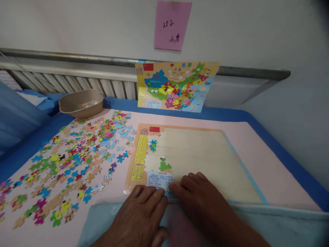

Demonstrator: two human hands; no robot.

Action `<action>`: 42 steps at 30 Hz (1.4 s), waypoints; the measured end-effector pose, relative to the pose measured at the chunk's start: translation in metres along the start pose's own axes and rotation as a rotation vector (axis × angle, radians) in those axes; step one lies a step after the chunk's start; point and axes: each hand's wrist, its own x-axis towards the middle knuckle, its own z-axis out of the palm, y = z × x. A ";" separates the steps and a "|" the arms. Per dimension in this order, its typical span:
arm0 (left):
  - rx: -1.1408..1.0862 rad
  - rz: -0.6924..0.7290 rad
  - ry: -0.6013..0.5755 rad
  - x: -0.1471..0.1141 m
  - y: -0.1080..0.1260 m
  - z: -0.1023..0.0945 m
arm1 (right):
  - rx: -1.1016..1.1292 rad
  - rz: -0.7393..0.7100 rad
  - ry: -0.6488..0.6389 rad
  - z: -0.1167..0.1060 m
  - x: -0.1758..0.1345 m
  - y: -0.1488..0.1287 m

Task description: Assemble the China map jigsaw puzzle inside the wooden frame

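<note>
A jigsaw puzzle board [195,154] lies in front of me, its frame printed with a red flag and a yellow text column. Joined pieces stand along its left side, with a small blue and green cluster [153,145] and a green cluster [165,165]. My left hand [144,209] rests with its fingers stretched over the board's lower left edge, holding nothing visible. My right hand [203,199] is closed at the lower edge, its fingers curled. Its fingertip touches a light blue puzzle piece [168,184] beside the printed text block; the thumb is hidden.
Many loose puzzle pieces [74,157] spread over the pink table top at left. A beige basket [82,106] with a few pieces stands behind them. A finished map picture [177,87] leans upright against the rail [110,61]. A pink note [172,25] hangs on the wall.
</note>
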 end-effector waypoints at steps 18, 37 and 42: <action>-0.010 -0.008 0.028 0.000 0.000 0.003 | 0.039 0.015 -0.131 0.006 -0.003 0.002; -0.020 0.001 0.055 0.001 0.001 -0.002 | -0.017 -0.058 -0.102 0.010 -0.002 0.003; -0.047 0.057 0.242 -0.003 -0.003 -0.002 | 0.005 -0.042 -0.055 0.012 -0.001 0.003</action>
